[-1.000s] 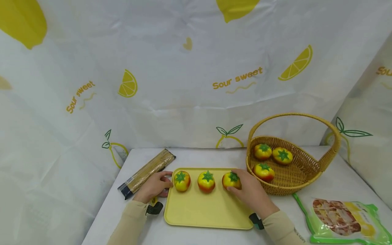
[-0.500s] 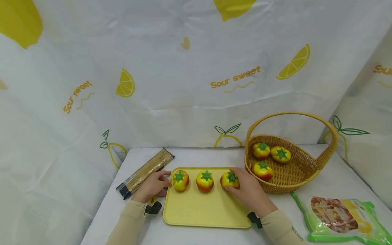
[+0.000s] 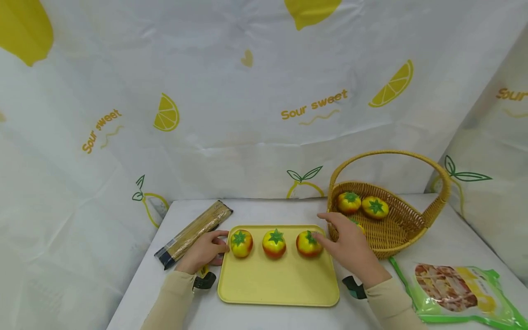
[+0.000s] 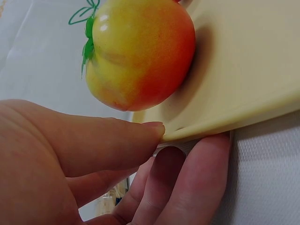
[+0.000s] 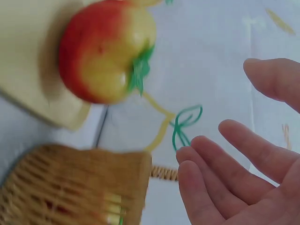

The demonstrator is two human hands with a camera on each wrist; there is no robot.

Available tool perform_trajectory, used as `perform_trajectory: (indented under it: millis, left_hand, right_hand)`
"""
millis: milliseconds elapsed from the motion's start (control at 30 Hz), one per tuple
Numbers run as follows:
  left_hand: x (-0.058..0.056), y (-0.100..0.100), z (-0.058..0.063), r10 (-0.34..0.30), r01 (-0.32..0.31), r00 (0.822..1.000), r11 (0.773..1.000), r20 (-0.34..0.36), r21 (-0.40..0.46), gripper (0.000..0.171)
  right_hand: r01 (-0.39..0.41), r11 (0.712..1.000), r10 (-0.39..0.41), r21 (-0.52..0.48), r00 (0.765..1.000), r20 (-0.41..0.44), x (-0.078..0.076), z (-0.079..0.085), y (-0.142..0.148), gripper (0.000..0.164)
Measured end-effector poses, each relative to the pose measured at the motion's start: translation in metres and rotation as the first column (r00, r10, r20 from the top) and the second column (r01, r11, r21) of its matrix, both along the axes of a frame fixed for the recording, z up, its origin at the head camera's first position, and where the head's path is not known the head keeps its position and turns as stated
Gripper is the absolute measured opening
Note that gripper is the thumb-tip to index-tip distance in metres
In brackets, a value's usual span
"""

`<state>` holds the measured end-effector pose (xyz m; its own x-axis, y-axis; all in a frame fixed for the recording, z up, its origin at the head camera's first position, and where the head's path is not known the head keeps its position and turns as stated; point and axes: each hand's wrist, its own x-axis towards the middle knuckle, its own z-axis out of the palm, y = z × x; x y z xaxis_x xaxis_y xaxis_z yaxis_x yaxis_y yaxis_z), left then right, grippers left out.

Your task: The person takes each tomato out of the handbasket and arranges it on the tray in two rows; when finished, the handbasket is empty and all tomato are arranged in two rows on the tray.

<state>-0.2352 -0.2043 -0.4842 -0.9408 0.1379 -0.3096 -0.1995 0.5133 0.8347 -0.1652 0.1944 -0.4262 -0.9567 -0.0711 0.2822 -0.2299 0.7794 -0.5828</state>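
Note:
Three yellow-red tomatoes with green star-shaped tops, the left one (image 3: 241, 243), the middle one (image 3: 274, 244) and the right one (image 3: 309, 244), stand in a row on a yellow tray (image 3: 278, 286). My left hand (image 3: 205, 251) pinches the tray's left edge, thumb at the rim and fingers beneath, close beside the left tomato (image 4: 140, 51). My right hand (image 3: 350, 245) hovers with spread fingers between the right tomato and a wicker basket (image 3: 412, 229), holding nothing. In the right wrist view its fingers are apart from the right tomato (image 5: 105, 51).
In the basket sit more tomatoes (image 3: 375, 207); my right hand partly covers the nearest one. A packet of long thin sticks (image 3: 195, 233) lies left of the tray. A green-edged food bag (image 3: 462, 293) lies at the front right. A lemon-printed cloth (image 3: 231, 114) hangs behind the table.
My right hand has let go of the right tomato, opened, and moved up and right toward the basket. The left hand still holds the tray's edge. The head view has shifted slightly.

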Motion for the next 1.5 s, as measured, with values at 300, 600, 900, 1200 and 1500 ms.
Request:
perform_trajectory:
  millis: [300,600,900,1200,1500]
  left_hand:
    - [0.0,-0.001,0.0,-0.007,0.007,1.0,1.0,-0.003,-0.012,0.049]
    - [-0.001,-0.001,0.0,-0.011,0.011,1.0,1.0,-0.004,0.004,0.05]
    - [-0.001,-0.001,0.0,-0.015,0.015,1.0,1.0,-0.011,0.006,0.049]
    - [-0.002,0.0,0.002,-0.017,0.017,1.0,1.0,-0.015,0.001,0.049]
    - [-0.003,-0.001,-0.001,-0.006,0.006,1.0,1.0,-0.001,-0.01,0.05]
  right_hand:
    - [0.145,0.989,-0.146,0.012,0.986,0.082,-0.008,0.002,0.045,0.064]
    - [0.178,0.981,-0.192,0.082,0.956,0.221,-0.017,-0.011,0.068,0.076]
    - [0.174,0.973,-0.206,0.153,0.951,0.232,-0.02,-0.014,0.069,0.08]
    - [0.157,0.972,-0.197,0.175,0.95,0.244,-0.021,-0.017,0.071,0.08]
    - [0.149,0.974,-0.191,0.169,0.944,0.268,-0.02,-0.017,0.069,0.078]
